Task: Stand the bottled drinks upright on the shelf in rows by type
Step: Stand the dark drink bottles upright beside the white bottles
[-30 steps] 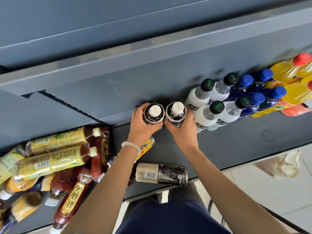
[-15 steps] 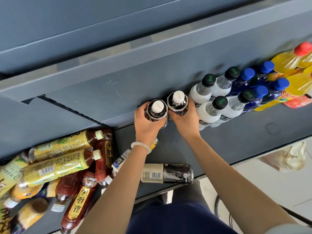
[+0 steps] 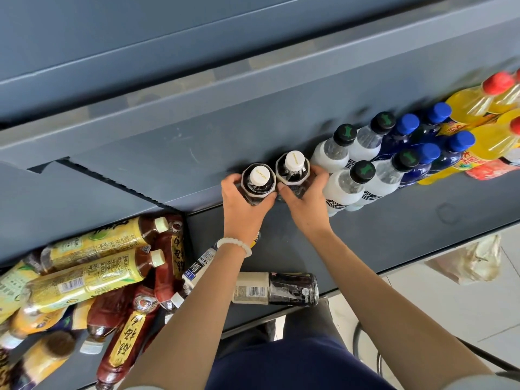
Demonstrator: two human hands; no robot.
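Two dark bottles with white caps stand upright side by side on the grey shelf (image 3: pixel 380 235). My left hand (image 3: pixel 242 204) grips the left dark bottle (image 3: pixel 258 182). My right hand (image 3: pixel 305 201) grips the right dark bottle (image 3: pixel 292 170), which stands against the row of white bottles with black caps (image 3: pixel 342 190). Further right stand blue-capped bottles (image 3: pixel 422 161) and yellow bottles with red caps (image 3: pixel 478 108). Another dark bottle (image 3: pixel 277 288) lies on its side near the shelf's front edge, partly behind my left forearm.
A heap of lying bottles fills the shelf's left end: yellow-labelled tea bottles (image 3: pixel 84 280) and red-brown bottles (image 3: pixel 126 333). A higher shelf edge (image 3: pixel 197 88) runs across above. A crumpled bag (image 3: pixel 472 263) lies on the tiled floor at the right.
Both hands have pushed the two dark bottles further back on the shelf, closer to the white bottles. The view has shifted slightly.
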